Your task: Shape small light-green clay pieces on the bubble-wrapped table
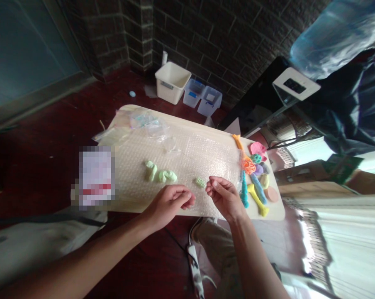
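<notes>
My left hand (171, 204) hovers at the front edge of the table, its fingers curled in and the thumb against them. Whatever it may hold is hidden. To its right, my right hand (225, 198) has thumb and fingertips pinched together; anything between them is too small to make out. Just left of those fingertips lies a small bumpy light green piece (200, 182) on the bubble wrap (203, 155). Beyond my left hand rest a curved light green clay-like lump (151, 170) and a second, bent light green lump (167, 176).
Several coloured clay-like pieces crowd the table's right end, including a yellow bone-shaped one (258, 201) and an orange one (248, 165). Clear plastic bags (147, 122) lie at the back left. A white bin (171, 85) and clear boxes (210, 101) stand on the floor behind.
</notes>
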Demonstrator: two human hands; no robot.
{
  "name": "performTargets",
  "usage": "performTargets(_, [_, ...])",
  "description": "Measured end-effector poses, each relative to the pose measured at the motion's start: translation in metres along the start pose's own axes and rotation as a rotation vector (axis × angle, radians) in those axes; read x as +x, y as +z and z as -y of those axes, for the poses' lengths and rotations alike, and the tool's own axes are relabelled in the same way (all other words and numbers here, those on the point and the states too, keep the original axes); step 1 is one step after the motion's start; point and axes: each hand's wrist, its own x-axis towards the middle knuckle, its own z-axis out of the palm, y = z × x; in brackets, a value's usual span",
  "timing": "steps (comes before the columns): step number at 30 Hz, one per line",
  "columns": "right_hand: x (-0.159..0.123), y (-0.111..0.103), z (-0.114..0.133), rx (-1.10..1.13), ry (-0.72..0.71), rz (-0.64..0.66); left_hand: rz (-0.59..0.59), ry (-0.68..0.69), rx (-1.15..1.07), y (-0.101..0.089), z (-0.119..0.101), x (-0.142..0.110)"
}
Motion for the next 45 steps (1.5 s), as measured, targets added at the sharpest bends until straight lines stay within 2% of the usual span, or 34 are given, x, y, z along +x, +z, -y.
performTargets(4, [-0.002, 0.002, 0.002, 0.008, 0.034, 0.043, 0.009, 0.003, 0.029, 0.000, -0.003, 0.000])
performTargets(21, [-0.007, -0.001, 0.002, 0.020, -0.023, 0.079, -0.005, -0.016, 0.042, 0.000, -0.001, 0.000])
performTargets(27, [-0.005, 0.001, 0.003, -0.030, -0.059, 0.011, -0.005, -0.017, 0.044, 0.000, 0.000, 0.000])
performTargets(30, [0.003, -0.005, -0.001, -0.124, -0.158, -0.144, -0.006, 0.000, 0.092, -0.001, 0.003, -0.002])
performTargets(32, [0.010, -0.010, -0.006, -0.261, -0.246, -0.282, -0.008, 0.016, 0.160, -0.001, 0.005, -0.003])
performTargets(34, [0.014, -0.015, -0.010, -0.411, -0.298, -0.345, -0.004, 0.029, 0.246, 0.000, 0.006, -0.005])
performTargets(37, [0.016, -0.018, -0.014, -0.566, -0.308, -0.339, 0.016, 0.051, 0.366, 0.001, 0.005, -0.008])
performTargets(40, [0.016, -0.018, -0.017, -0.620, -0.308, -0.323, 0.021, 0.076, 0.436, 0.000, 0.003, -0.009])
performTargets(45, [0.015, -0.018, -0.023, -0.741, -0.408, -0.200, 0.016, 0.097, 0.467, -0.002, 0.004, -0.010])
